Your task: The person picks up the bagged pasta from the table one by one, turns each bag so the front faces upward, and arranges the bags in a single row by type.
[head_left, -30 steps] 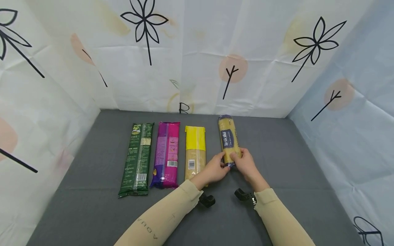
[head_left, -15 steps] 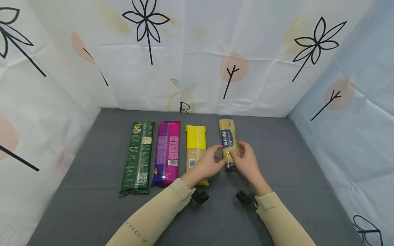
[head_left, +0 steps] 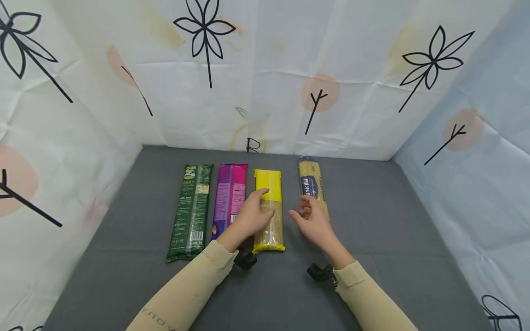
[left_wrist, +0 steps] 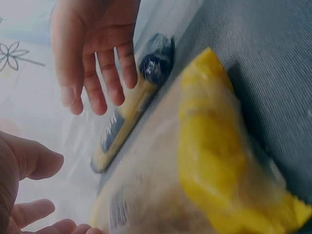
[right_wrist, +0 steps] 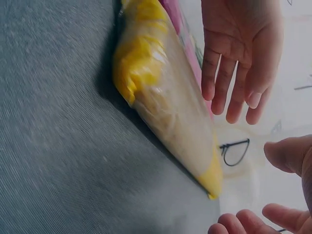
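My left hand (head_left: 251, 215) hovers over the left side of the yellow-topped spaghetti packet (head_left: 270, 234), fingers extended and holding nothing. To the right of that packet, my right hand (head_left: 313, 224) overlaps the lower end of the spaghetti packet with a dark blue label (head_left: 308, 172), its fingers relaxed. In the left wrist view, the yellow-ended packet (left_wrist: 209, 146) fills the foreground and the blue-labelled packet (left_wrist: 114, 129) lies behind it. The right wrist view shows the yellow-ended packet (right_wrist: 170, 107) lying flat, with both palms apart and nothing in them.
A green spaghetti packet (head_left: 188, 216) and a pink and purple packet (head_left: 225, 193) lie to the left on the grey cloth (head_left: 285, 294). Patterned white curtains (head_left: 273, 101) border the table at the back and sides.
Both hands have come off the blue-labelled packet and moved left. My left hand is now over the yellow-topped packet. The packets keep their places; the head view has shifted slightly.
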A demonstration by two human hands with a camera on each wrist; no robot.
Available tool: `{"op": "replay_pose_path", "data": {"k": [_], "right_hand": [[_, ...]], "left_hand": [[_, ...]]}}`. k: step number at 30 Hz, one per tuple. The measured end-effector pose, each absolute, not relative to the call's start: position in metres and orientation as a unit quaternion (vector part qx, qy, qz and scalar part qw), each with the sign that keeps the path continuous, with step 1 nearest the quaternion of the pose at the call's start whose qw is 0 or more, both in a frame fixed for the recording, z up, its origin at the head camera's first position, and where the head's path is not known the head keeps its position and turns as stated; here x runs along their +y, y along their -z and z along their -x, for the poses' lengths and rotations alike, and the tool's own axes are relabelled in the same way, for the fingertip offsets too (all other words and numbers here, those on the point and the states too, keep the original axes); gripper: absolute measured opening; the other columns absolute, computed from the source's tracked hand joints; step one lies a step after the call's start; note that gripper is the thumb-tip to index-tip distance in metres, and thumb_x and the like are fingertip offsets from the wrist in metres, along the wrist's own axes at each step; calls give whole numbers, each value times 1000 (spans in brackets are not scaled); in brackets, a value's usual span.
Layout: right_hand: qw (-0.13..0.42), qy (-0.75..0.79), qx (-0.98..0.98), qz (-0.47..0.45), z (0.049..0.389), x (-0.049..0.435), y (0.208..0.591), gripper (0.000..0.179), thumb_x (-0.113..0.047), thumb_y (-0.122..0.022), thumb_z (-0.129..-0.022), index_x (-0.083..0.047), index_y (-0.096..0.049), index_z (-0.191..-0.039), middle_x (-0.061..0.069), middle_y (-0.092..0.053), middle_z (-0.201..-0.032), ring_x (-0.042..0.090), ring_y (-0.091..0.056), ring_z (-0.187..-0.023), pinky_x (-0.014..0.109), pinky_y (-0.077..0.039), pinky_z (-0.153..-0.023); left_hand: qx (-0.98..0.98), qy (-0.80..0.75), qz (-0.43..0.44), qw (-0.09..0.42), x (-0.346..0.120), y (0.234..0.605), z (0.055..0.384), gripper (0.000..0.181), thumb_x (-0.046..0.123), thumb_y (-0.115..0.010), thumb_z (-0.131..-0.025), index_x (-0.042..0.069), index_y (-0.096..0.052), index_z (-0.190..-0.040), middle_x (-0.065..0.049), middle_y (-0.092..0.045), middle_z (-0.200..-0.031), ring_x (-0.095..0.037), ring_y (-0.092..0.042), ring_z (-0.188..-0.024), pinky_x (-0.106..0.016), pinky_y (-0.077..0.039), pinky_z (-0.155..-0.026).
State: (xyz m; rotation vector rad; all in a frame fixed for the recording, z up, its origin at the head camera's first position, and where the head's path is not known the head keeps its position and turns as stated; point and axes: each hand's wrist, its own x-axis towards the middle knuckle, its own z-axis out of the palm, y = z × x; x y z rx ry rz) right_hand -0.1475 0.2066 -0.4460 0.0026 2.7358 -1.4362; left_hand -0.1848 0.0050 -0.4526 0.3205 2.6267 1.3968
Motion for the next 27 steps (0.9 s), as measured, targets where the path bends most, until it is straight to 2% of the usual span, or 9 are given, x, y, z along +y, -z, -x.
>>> {"op": "replay_pose_path", "data": {"k": [13, 19, 27], "right_hand": [[74, 452, 889, 5, 141, 185, 457, 63, -29, -68, -91, -4, -41, -142, 15, -56, -125, 26, -60, -102, 43, -52, -80], [100, 454, 886, 0, 140, 178, 459, 64, -29, -70, -90, -4, -41, -141, 13, -58, -121, 22, -60, -96, 39, -52, -77], [121, 465, 877, -4, 140, 176, 464, 68, -32, -71, -88, -5, -39, -142, 10, -56, -118, 20, -58, -90, 34, -51, -70]], "left_hand": [[896, -424, -95, 91, -12, 461, 187, 67, 27, -66, -91, 4, -36, -146, -17, -39, -146, -31, -41, -131, -48, -35, -106], [908, -388, -106, 116, -11, 465, 186, 72, 30, -67, -91, 3, -33, -148, -17, -38, -147, -32, -43, -130, -48, -36, -106], [917, -360, -121, 124, -10, 466, 187, 71, 33, -68, -90, 3, -37, -146, -15, -38, -145, -31, -47, -125, -48, -40, -103]]}}
